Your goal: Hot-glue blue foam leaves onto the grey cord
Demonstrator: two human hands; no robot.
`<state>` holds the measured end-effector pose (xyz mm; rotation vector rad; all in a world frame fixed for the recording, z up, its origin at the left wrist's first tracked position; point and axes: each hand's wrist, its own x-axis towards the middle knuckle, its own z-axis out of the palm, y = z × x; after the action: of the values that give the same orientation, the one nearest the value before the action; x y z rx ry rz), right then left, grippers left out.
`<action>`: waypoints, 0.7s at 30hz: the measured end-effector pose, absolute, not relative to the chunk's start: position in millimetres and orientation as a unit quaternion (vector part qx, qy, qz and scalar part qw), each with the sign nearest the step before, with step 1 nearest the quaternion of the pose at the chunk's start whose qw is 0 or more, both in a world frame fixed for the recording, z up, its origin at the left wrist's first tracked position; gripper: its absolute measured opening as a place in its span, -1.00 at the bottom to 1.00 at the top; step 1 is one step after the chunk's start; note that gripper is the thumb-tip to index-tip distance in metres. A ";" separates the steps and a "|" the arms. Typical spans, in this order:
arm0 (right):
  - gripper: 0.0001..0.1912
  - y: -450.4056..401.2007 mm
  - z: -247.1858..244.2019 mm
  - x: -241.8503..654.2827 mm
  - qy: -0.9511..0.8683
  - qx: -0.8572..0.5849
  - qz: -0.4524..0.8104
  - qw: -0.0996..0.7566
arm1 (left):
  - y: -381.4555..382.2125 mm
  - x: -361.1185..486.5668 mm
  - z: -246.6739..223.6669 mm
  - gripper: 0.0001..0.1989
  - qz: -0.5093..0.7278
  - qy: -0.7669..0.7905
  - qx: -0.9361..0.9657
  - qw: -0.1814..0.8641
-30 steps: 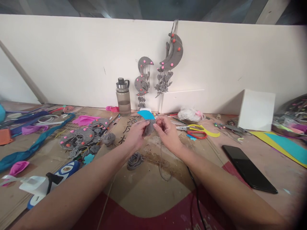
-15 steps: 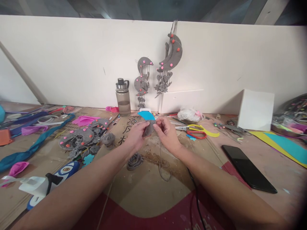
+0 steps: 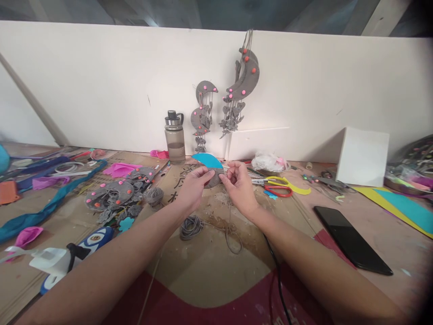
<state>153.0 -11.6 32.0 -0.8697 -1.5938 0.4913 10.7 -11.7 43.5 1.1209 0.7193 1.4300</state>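
My left hand [image 3: 193, 187] pinches a flat blue piece [image 3: 207, 160] with a curved edge, its lower part covered by grey yarn [image 3: 214, 179]. At the right edge of this piece, my right hand [image 3: 241, 186] is closed, thumb against fingers, on the grey yarn. From there a strand hangs to a loose loop [image 3: 234, 246] on the cardboard. Below my left hand lies a coiled bundle of grey yarn [image 3: 191, 227], and a grey yarn ball [image 3: 154, 197] sits to its left.
Scissors [image 3: 278, 186] with yellow and red handles lie right of my hands; a black phone [image 3: 352, 239] is farther right. A water bottle [image 3: 175, 142] stands behind. Finished grey moon hangings [image 3: 248, 74] hang on the white board. Left are grey moon pieces [image 3: 117, 194] and a glue gun [image 3: 54, 262].
The blue piece has turned in my left hand, and its blue part looks wider now. My right hand has shifted slightly right, with its fingers raised more.
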 end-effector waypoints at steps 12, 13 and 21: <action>-0.79 -14.1 36.1 153.1 -0.688 -0.393 0.184 0.581 | -11.5 12.4 37.4 -0.81 0.618 0.307 0.499 0.525; -0.80 -13.9 35.7 153.0 -0.686 -0.398 0.185 0.580 | -11.5 12.6 37.2 -0.81 0.620 0.305 0.499 0.523; -0.84 -12.5 33.1 152.3 -0.678 -0.403 0.196 0.583 | -11.4 13.9 34.1 -0.80 0.623 0.305 0.500 0.518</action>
<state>152.3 -12.5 33.1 -0.9399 -1.5840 0.4580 13.9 -11.4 34.1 1.2001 0.7315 1.4949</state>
